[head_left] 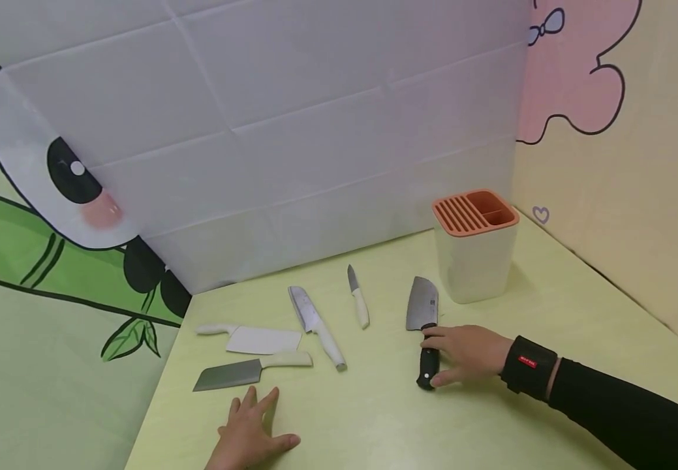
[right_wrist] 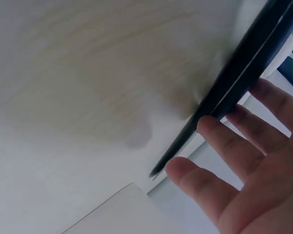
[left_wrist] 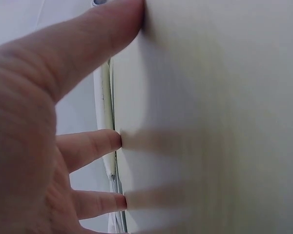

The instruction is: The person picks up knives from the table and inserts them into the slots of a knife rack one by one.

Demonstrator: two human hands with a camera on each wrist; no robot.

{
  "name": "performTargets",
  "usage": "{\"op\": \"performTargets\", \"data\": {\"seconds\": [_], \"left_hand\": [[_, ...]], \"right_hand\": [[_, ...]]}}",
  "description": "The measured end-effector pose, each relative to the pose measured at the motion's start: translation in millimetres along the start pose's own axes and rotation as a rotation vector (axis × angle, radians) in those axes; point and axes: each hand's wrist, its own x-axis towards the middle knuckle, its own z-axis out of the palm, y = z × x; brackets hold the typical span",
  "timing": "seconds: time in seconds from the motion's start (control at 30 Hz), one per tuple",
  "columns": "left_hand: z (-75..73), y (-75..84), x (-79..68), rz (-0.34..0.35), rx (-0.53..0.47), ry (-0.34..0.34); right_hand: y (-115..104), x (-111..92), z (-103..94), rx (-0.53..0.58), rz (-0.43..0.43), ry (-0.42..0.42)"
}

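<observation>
My right hand (head_left: 470,352) touches the black handle of a cleaver (head_left: 423,305) lying flat on the table. In the right wrist view its fingers (right_wrist: 232,146) are spread, the tips lying along the black handle (right_wrist: 234,80). The left hand (head_left: 250,427) has its fingers spread, with fingertips and thumb right at the tabletop in the left wrist view. Just beyond it lies a grey-bladed cleaver (head_left: 230,375) with a cream handle. Behind that are a white cleaver (head_left: 263,339), a white-handled kitchen knife (head_left: 317,326) and a small paring knife (head_left: 359,297).
A white knife block (head_left: 474,267) with an orange slotted top (head_left: 462,215) stands at the back right, near the corner. Cloth backdrops (head_left: 315,130) with cartoon figures close off the back and right of the pale yellow table (head_left: 362,424).
</observation>
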Motion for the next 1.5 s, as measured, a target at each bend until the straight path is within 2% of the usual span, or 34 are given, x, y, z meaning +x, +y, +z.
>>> {"op": "performTargets", "data": {"seconds": [0.1, 0.43, 0.6, 0.83, 1.07, 1.33, 1.5], "left_hand": [[0.1, 0.2, 0.1, 0.005, -0.003, 0.004], [2.9, -2.0, 0.8, 0.011, -0.008, 0.012], [3.3, -2.5, 1.3, 0.007, -0.013, 0.012], [3.6, -3.6, 1.4, -0.001, -0.014, 0.002], [1.9, -3.3, 0.9, 0.003, -0.013, 0.004], [1.5, -1.5, 1.0, 0.008, -0.004, 0.001], [2.0, -2.2, 1.0, 0.010, -0.010, 0.003]], "right_hand": [[2, -5, -0.2, 0.023, 0.002, 0.015], [5, -17, -3.0, -0.005, -0.017, 0.058], [7, -19, -2.1, -0.014, -0.018, 0.117], [10, -19, 0.7, -0.019, 0.138, 0.218], [11, -16, 1.8, 0.089, 0.305, 0.150], [13, -9, 3.8, 0.205, 0.367, 0.117], [15, -5, 4.4, 0.235, 0.385, 0.103]]}}
